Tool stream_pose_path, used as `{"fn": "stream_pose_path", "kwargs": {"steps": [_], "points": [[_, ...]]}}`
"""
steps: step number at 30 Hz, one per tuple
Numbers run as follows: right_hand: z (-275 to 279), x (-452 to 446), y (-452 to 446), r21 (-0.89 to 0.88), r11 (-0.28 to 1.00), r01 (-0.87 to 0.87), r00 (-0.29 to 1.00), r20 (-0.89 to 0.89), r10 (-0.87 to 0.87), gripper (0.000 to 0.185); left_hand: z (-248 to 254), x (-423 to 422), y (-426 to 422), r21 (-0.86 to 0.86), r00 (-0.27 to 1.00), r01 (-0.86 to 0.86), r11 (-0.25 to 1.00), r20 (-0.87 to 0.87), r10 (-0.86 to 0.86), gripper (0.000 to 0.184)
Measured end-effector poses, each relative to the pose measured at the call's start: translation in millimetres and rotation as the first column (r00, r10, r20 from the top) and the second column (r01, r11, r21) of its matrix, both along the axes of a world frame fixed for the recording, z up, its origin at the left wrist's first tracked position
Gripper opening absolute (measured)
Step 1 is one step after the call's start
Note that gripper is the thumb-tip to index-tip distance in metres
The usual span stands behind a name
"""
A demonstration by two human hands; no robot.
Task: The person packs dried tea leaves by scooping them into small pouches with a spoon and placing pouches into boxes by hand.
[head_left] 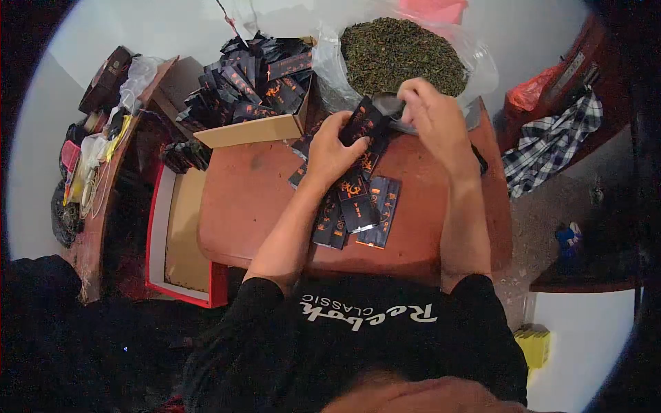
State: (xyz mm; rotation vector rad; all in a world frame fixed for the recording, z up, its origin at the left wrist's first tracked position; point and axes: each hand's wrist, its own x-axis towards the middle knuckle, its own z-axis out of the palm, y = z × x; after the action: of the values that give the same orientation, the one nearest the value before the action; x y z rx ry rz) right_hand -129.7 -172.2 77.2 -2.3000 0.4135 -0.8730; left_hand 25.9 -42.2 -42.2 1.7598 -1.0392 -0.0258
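Note:
My left hand (332, 150) grips a black packet (365, 122) with orange print, tilted upright over the table. Close to the packet's top, my right hand (432, 115) is closed on a small greyish scoop (389, 106), whose far side is partly hidden by the fingers. Just behind both hands, a large clear plastic bag (332, 67) lies open around a heap of dark green dried tea leaves (403, 55). More flat black packets (377, 210) lie overlapping on the table under my left hand.
A cardboard box (251, 131) piled with black packets (258, 79) stands at the table's (241, 199) back left. Lower left is a red-rimmed box (182, 234). A cluttered wooden surface (117, 158) is farther left; a checked cloth (554, 141) hangs at right.

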Motion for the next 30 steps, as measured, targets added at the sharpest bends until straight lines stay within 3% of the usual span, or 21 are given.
{"fn": "stream_pose_path", "kwargs": {"steps": [4, 7, 10, 13, 17, 26, 30], "points": [[17.9, -12.7, -0.8, 0.112, 0.977, 0.182, 0.981, 0.044, -0.187, 0.026, -0.3, -0.5, 1.4, -0.036, 1.000, -0.018, 0.999, 0.016, 0.018, 0.048], [1.1, -15.3, -28.6, 0.179, 0.975, 0.133, 0.984, 0.092, -0.151, 0.029, -0.3, 0.7, 2.4, -0.033, 1.000, 0.012, 0.999, -0.019, -0.013, 0.049], [-1.4, -15.8, -31.4, 0.148, 0.967, 0.206, 0.978, -0.006, -0.207, 0.030, 4.0, -1.4, 4.0, -0.030, 0.998, 0.032, 0.999, -0.056, -0.033, 0.053], [-31.9, 4.2, -48.1, 0.204, 0.959, 0.198, 0.980, -0.026, -0.197, 0.029, 1.2, -0.6, 2.8, -0.050, 0.999, 0.021, 0.999, -0.034, -0.022, 0.051], [-60.2, 31.5, -47.5, 0.282, 0.942, 0.180, 0.973, 0.092, -0.213, 0.028, -0.4, -1.1, 2.0, -0.082, 1.000, 0.018, 0.996, -0.013, -0.019, 0.050], [-74.6, 35.0, -53.7, 0.531, 0.843, 0.081, 0.949, 0.218, -0.229, 0.025, 2.0, -1.8, 3.6, -0.044, 1.000, 0.011, 0.999, -0.016, -0.012, 0.047], [-69.7, 28.9, -58.9, 0.545, 0.837, 0.056, 0.947, 0.237, -0.218, 0.025, 0.4, -1.0, 2.9, -0.048, 1.000, 0.006, 0.999, 0.008, -0.006, 0.045]]}}
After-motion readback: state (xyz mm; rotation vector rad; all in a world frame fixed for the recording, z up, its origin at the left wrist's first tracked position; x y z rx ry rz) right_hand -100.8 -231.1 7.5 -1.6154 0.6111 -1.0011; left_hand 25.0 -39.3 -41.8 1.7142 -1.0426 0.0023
